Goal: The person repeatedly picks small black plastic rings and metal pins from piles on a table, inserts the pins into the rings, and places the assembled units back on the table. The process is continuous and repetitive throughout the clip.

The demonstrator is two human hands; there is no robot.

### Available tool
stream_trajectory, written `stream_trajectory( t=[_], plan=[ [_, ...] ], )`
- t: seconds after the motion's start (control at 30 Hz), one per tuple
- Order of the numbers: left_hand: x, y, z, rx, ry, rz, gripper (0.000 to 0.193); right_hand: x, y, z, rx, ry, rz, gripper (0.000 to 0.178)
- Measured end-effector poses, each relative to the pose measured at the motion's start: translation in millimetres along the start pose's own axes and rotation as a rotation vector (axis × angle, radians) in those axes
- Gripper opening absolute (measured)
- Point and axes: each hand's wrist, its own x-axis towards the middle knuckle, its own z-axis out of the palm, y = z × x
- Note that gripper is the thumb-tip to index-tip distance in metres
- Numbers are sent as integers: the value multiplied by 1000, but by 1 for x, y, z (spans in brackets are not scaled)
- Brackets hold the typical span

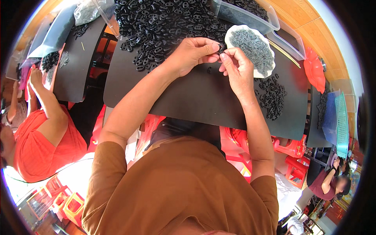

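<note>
Close together above the black table (184, 98), my left hand (192, 55) and my right hand (238, 69) meet at the fingertips. Between them they pinch a small black plastic piece (221, 47), mostly covered by the fingers. A wide heap of black plastic pieces (168, 23), oval with two holes, spreads beyond my left hand. Right behind my right hand stands a white scalloped dish (271, 69) full of tiny grey parts (250, 47), too small to name. To the right of that wrist lies a smaller pile of little black parts (273, 98).
Clear plastic bins (250, 17) stand at the far edge, with yellow sticks (288, 55) beside them. A red scalloped dish (314, 69) and a teal basket (342, 125) are at right. Red stools (295, 170) stand below. A person in red (51, 137) works at left; another person (327, 182) sits far right.
</note>
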Motion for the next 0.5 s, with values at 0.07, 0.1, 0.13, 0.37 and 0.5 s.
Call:
stream_trajectory(
  t=[0.07,0.1,0.13,0.37,0.5],
  plan=[
    [0,0,-1,-20,0,-15,21,0,-2,-1,34,-2,37,12],
    [0,0,-1,-24,-5,-20,21,0,-3,-1,31,-4,40,12],
    [0,0,-2,-29,-10,-24,21,0,-3,-2,27,-6,43,12],
    [1,0,-4,35,-9,-17,21,1,-11,-5,-2,-44,57,12],
    [1,1,-3,39,13,-3,20,1,-9,-6,-8,-48,36,12]
  ],
)
